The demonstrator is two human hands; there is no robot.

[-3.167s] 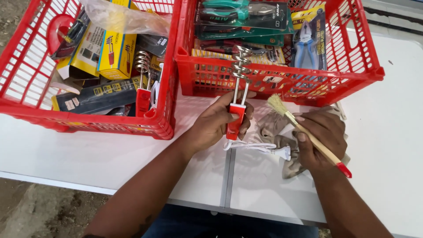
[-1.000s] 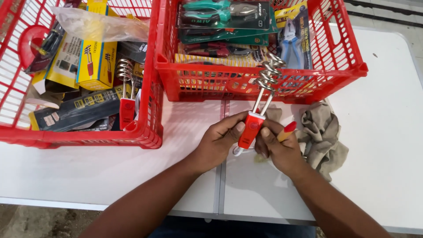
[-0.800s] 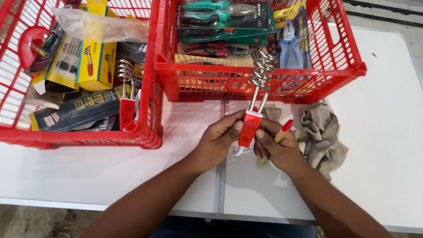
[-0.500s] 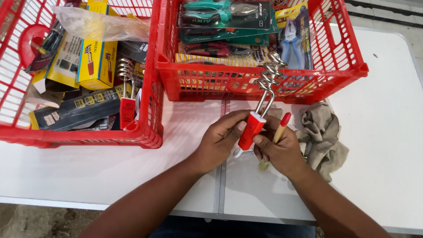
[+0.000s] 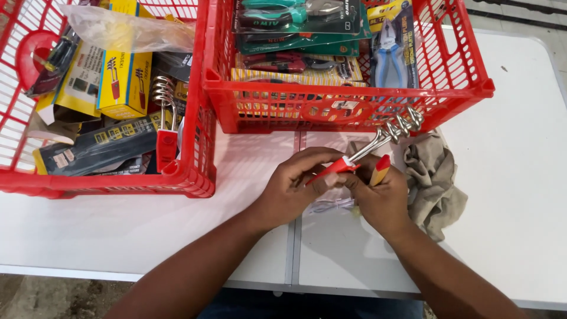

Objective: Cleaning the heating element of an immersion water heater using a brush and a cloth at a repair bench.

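Two red crates point(image 5: 348, 109) close off the upper frame, their front walls just above the hands; bare white table point(image 5: 520, 177) lies open to the right and lower left. At centre, the left hand point(image 5: 292, 189) pinches the red handle of a coil heater point(image 5: 378, 142), its metal spiral pointing to the upper right. The right hand point(image 5: 384, 198), touching the same handle, also clasps a brush handle point(image 5: 380, 170), beside a grey rag point(image 5: 434, 177)

Our fingers point(image 5: 331, 177) hide the red handle's point(image 5: 338, 168) lower end; the brush point(image 5: 379, 170) bristles vanish beneath them.
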